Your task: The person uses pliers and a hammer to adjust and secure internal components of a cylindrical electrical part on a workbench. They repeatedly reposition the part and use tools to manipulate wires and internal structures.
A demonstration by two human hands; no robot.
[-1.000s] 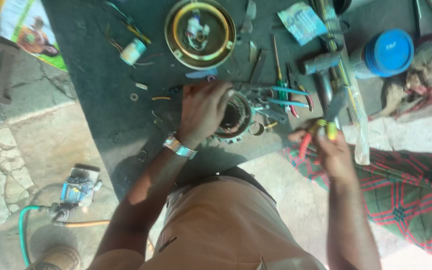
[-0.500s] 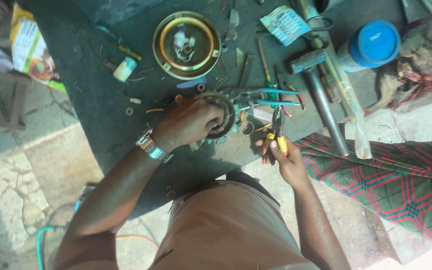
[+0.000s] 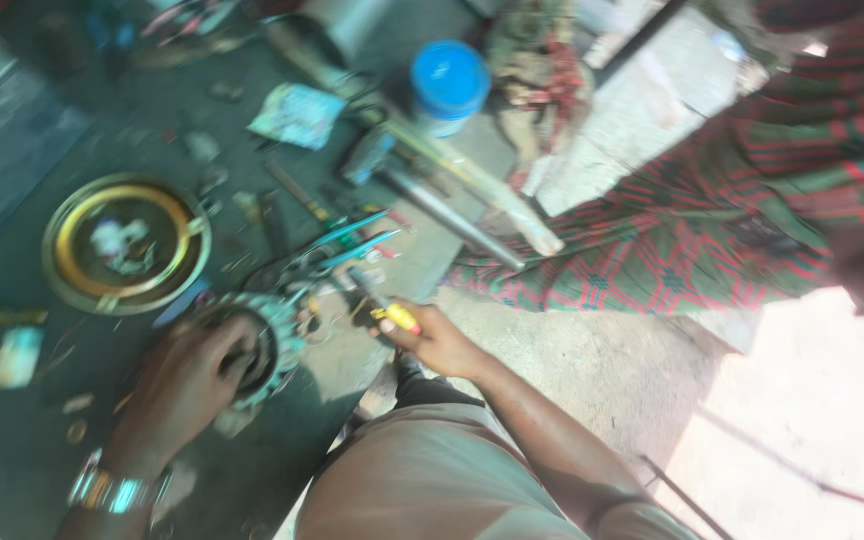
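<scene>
My left hand (image 3: 187, 380) presses down on a round metal motor part with windings (image 3: 270, 335) that lies on the dark workbench (image 3: 22, 440). A metal watch (image 3: 112, 490) is on that wrist. My right hand (image 3: 432, 335) grips a tool with yellow and red handles (image 3: 387, 310), its dark tip pointing at the motor part's right side. Blue-handled pliers (image 3: 352, 240) lie just beyond the motor part. The picture is blurred by motion.
A round brass-rimmed cover (image 3: 127, 245) lies at the left. A blue-lidded jar (image 3: 449, 85), a hammer (image 3: 422, 195), a long pale stick (image 3: 472, 185) and small loose parts lie further back. A red and green checked cloth (image 3: 712, 210) is at the right over the concrete floor (image 3: 602, 370).
The camera has swung to the right and tilted. My right hand has brought the yellow-handled tool closer to the motor part. My left hand stays on the motor part.
</scene>
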